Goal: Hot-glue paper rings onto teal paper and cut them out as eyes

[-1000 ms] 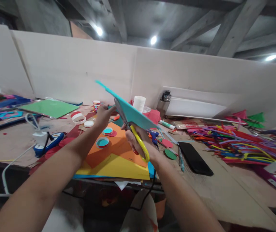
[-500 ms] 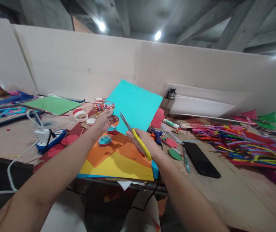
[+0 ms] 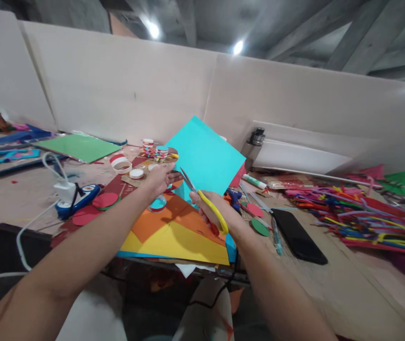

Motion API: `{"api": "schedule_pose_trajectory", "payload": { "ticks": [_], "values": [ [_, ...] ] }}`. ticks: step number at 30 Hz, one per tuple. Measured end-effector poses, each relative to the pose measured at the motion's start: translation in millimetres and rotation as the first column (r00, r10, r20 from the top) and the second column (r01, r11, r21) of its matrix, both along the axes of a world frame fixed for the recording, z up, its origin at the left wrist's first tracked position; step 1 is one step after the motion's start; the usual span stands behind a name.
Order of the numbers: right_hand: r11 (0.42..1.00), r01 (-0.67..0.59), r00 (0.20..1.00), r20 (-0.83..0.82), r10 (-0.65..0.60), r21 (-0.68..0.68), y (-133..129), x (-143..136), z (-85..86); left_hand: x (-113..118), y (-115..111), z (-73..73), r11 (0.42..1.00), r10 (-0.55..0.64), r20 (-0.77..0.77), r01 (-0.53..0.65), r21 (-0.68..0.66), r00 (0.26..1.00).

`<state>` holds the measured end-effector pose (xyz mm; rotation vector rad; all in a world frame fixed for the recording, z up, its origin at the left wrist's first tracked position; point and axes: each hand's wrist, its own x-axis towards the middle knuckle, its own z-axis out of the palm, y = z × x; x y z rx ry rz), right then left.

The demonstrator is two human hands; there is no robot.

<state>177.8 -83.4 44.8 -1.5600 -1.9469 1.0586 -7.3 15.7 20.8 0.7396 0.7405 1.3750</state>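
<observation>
My left hand (image 3: 163,181) is at the left edge of a cyan paper sheet (image 3: 207,158), its thumb and fingers at the paper, gripping that edge. The sheet stands tilted up off the table, one corner pointing at the wall. My right hand (image 3: 211,208) is closed round yellow-handled scissors (image 3: 207,201). Their metal blades point up and left, over the lower part of the cyan sheet. Beneath my hands lie orange paper (image 3: 149,225) and yellow paper (image 3: 181,241). A small ring with a cyan middle (image 3: 157,203) sits on the orange paper.
On the left are a blue power strip (image 3: 82,199), red paper circles (image 3: 106,201) and green paper (image 3: 80,147). Small striped cups (image 3: 162,151) stand behind my left hand. A blue glue gun (image 3: 235,198), black phone (image 3: 298,237) and colourful pipe cleaners (image 3: 358,213) lie right.
The cyan sheet has turned and shifted a little to the right, together with both hands. The scissors stay in my right hand. The view has tilted slightly.
</observation>
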Motion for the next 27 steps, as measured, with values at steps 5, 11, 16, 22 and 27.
{"api": "schedule_pose_trajectory", "payload": {
  "ticks": [5, 11, 16, 22, 27],
  "values": [
    [1.0, 0.009, 1.0, -0.027, -0.01, -0.019, -3, -2, 3.9, 1, -3, 4.1, 1.0, 0.003, 0.009, -0.003, -0.005, 1.0],
    [1.0, 0.023, 0.999, -0.044, -0.023, -0.009, -1, -2, 0.6, 3, -2, -3.2, 0.998, -0.051, 0.032, 0.05, 0.05, 0.998],
    [0.999, 0.029, 0.996, -0.089, -0.026, 0.03, 6, 1, -11.1, 6, -4, -9.0, 0.985, -0.14, 0.028, 0.136, 0.108, 0.99],
    [0.995, 0.093, 0.986, -0.142, -0.086, 0.042, 6, -5, -10.5, 8, -10, 0.3, 0.979, -0.193, 0.044, 0.189, 0.077, 0.98],
    [0.992, 0.1, 0.985, -0.147, -0.088, 0.071, 7, -12, -7.4, 8, -13, 6.2, 0.973, -0.23, 0.012, 0.229, 0.024, 0.973]
  ]
}}
